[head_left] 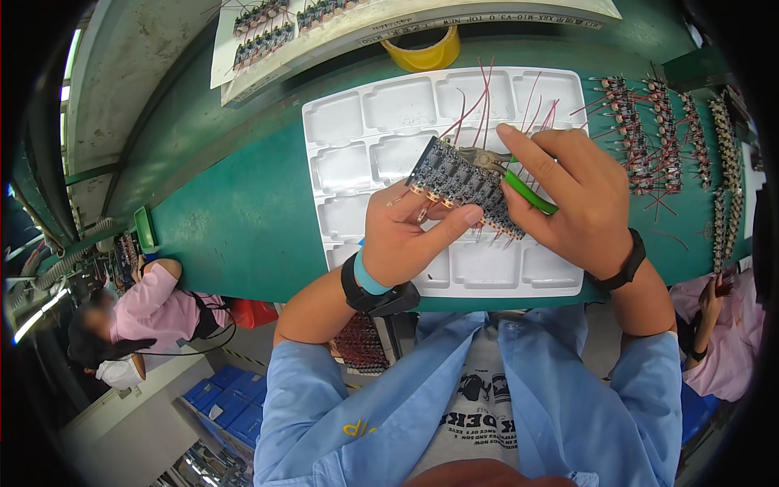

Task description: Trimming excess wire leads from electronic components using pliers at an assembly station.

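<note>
My left hand grips a dark circuit board panel along its near edge, thumb on top. The panel is tilted, with red wires standing up from its far edge and small parts along the near one. In my right hand is a pair of cutting pliers with green handles. Their metal jaws lie at the panel's far edge, beside the wires; whether they touch a wire I cannot tell. Under both hands lies a white compartment tray.
Rows of wired boards lie on the green table at the right. A yellow tape roll stands behind the tray, below a shelf holding more boards. People in pink sit at left and right.
</note>
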### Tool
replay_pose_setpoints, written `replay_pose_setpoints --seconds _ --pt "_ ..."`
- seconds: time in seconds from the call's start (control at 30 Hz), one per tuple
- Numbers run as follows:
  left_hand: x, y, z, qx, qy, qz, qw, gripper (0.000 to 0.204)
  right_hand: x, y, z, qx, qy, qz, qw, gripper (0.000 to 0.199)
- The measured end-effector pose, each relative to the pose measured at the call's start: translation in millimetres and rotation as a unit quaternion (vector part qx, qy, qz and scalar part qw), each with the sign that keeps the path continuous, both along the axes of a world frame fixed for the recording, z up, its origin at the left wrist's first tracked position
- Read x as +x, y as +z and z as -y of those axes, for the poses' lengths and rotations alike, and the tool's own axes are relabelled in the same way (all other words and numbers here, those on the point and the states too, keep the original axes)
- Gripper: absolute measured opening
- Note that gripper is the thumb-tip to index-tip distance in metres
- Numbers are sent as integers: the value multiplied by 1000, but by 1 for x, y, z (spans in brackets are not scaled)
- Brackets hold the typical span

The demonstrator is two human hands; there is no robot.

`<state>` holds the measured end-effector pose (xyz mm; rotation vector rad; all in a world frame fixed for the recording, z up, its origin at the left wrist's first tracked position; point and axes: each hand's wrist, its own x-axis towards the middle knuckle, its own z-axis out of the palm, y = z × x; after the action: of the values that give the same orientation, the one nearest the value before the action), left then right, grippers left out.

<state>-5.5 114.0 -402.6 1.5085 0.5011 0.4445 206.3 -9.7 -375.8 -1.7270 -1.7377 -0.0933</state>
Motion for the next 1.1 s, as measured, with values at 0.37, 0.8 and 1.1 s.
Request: replay_pose_setpoints --seconds 0.37,0.8,1.1 --pt "0 3 2 -22 5 -1 1000 18 -1 0 0 -1 -1 5 1000 60" --pt "0 0 0 39 5 -40 998 18 -4 -2 3 -25 -13 -4 1000 57" --pt "4 1 2 -71 26 11 997 20 -1 -1 2 -21 -12 -32 999 55"
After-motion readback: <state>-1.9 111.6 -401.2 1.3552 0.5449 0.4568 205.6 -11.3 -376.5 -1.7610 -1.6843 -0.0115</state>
